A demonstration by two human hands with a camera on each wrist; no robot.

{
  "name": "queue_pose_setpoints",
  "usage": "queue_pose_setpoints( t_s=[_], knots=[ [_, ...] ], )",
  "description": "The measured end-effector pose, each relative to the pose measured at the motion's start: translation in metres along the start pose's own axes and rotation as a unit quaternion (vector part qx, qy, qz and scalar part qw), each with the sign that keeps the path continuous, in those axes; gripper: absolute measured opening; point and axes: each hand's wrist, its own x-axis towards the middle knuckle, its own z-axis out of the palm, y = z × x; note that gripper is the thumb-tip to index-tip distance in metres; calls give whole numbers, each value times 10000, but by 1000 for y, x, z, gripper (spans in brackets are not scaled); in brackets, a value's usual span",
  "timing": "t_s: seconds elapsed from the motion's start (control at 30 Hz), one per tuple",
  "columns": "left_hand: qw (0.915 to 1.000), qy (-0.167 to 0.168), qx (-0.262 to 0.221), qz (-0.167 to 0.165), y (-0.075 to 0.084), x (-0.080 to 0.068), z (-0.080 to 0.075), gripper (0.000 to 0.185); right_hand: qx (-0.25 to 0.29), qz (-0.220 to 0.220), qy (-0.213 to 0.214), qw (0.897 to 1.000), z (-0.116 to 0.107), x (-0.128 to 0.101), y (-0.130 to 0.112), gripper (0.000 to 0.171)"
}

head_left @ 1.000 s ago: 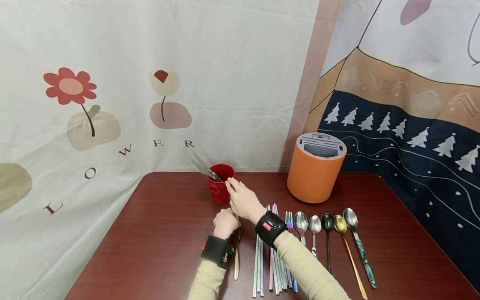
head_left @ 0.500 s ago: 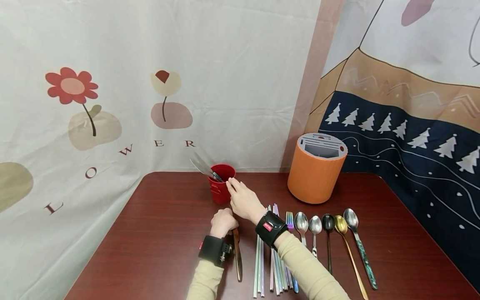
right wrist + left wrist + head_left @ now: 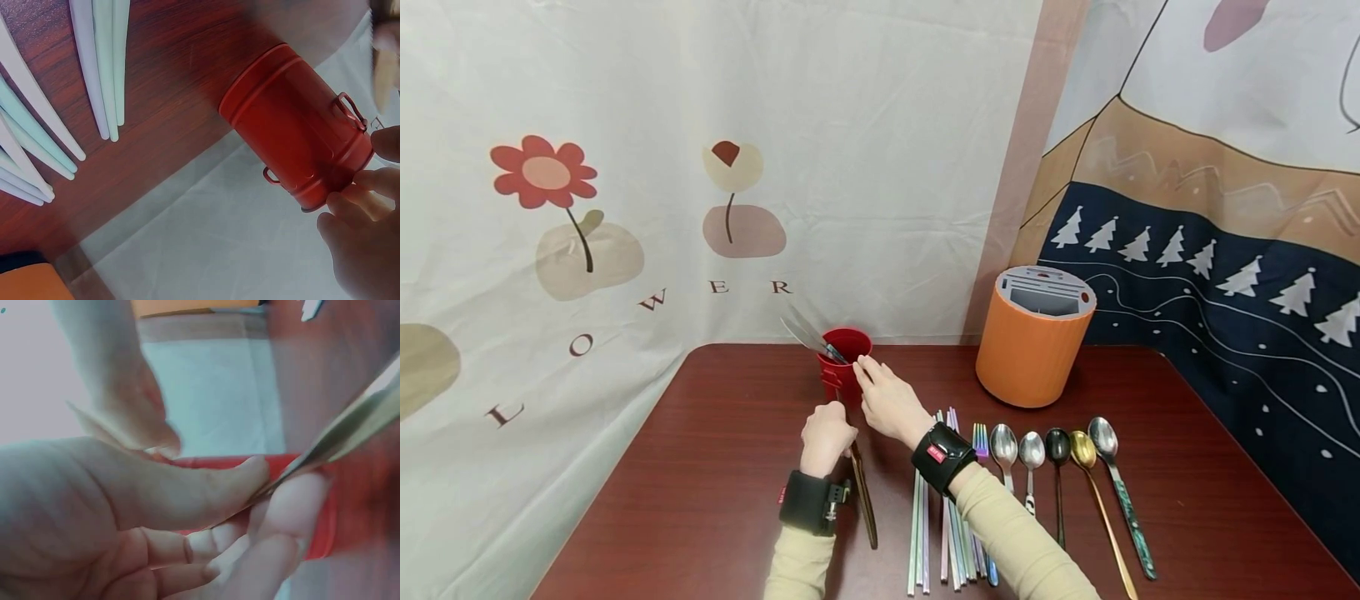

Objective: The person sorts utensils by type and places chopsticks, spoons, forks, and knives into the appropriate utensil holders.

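Knife: a long dark-gold table knife (image 3: 862, 496) is in the left hand (image 3: 826, 435); its free end points back over the table toward the person, close to the left of the chopsticks.
Left hand: thumb and fingers (image 3: 250, 478) pinch the flat metal near one end, just in front of the red cup (image 3: 842, 377).
Right hand: the right hand (image 3: 887, 402) rests its fingertips (image 3: 350, 203) on the rim of the red cup, lightly bent and pinching it.
Red cup: a small tin cup with little handles, standing upright near the far edge of the table (image 3: 715, 467); some cutlery (image 3: 808, 333) already leans out of it to the left.
Handling: I judge the knife stiff, smooth and quite light; the polished metal may slip, so a firm pinch on the handle part is better. The cup looks light and could tip.
Around: chopsticks (image 3: 947, 508), a fork (image 3: 979, 442), five spoons (image 3: 1056, 454) lie in a row; an orange holder (image 3: 1030, 346) stands behind them.
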Motion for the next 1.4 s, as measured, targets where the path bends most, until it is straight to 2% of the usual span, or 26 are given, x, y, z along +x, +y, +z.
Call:
queue_pose_setpoints(
  t_s=[0.17,0.27,0.4,0.7,0.83,1.0,1.13,1.2,1.37,1.4],
  knots=[
    [9950,954,35,300,3,-7,-9,18,21,-16,17,10000,1,-1,1,51],
    [9868,1523,92,535,5,-10,-11,17,23,-7,8,10000,1,-1,0,51],
    [9743,2113,209,758,9,-13,-14,17,3,23,-2,10000,1,-1,0,51],
    [9512,2927,149,968,18,-13,-21,24,-108,-50,178,9998,1,-2,0,49],
    [9342,3373,45,1160,20,-12,-23,24,-81,-70,209,9997,0,-2,0,49],
    [9028,4003,-307,1542,25,-14,-30,19,-124,-122,313,9994,0,-2,0,49],
    [8727,4493,-556,1829,27,-16,-33,19,-217,-168,417,9988,-1,-2,0,49],
    [8550,4745,-627,2000,27,-14,-33,19,-230,-188,462,9985,-1,-2,0,48],
    [8018,5333,-899,2542,27,-6,-27,14,-267,-207,464,9984,1,-2,1,49],
    [7938,5397,-972,2630,26,-4,-25,13,-276,-207,466,9983,2,-2,1,49]
  ],
)
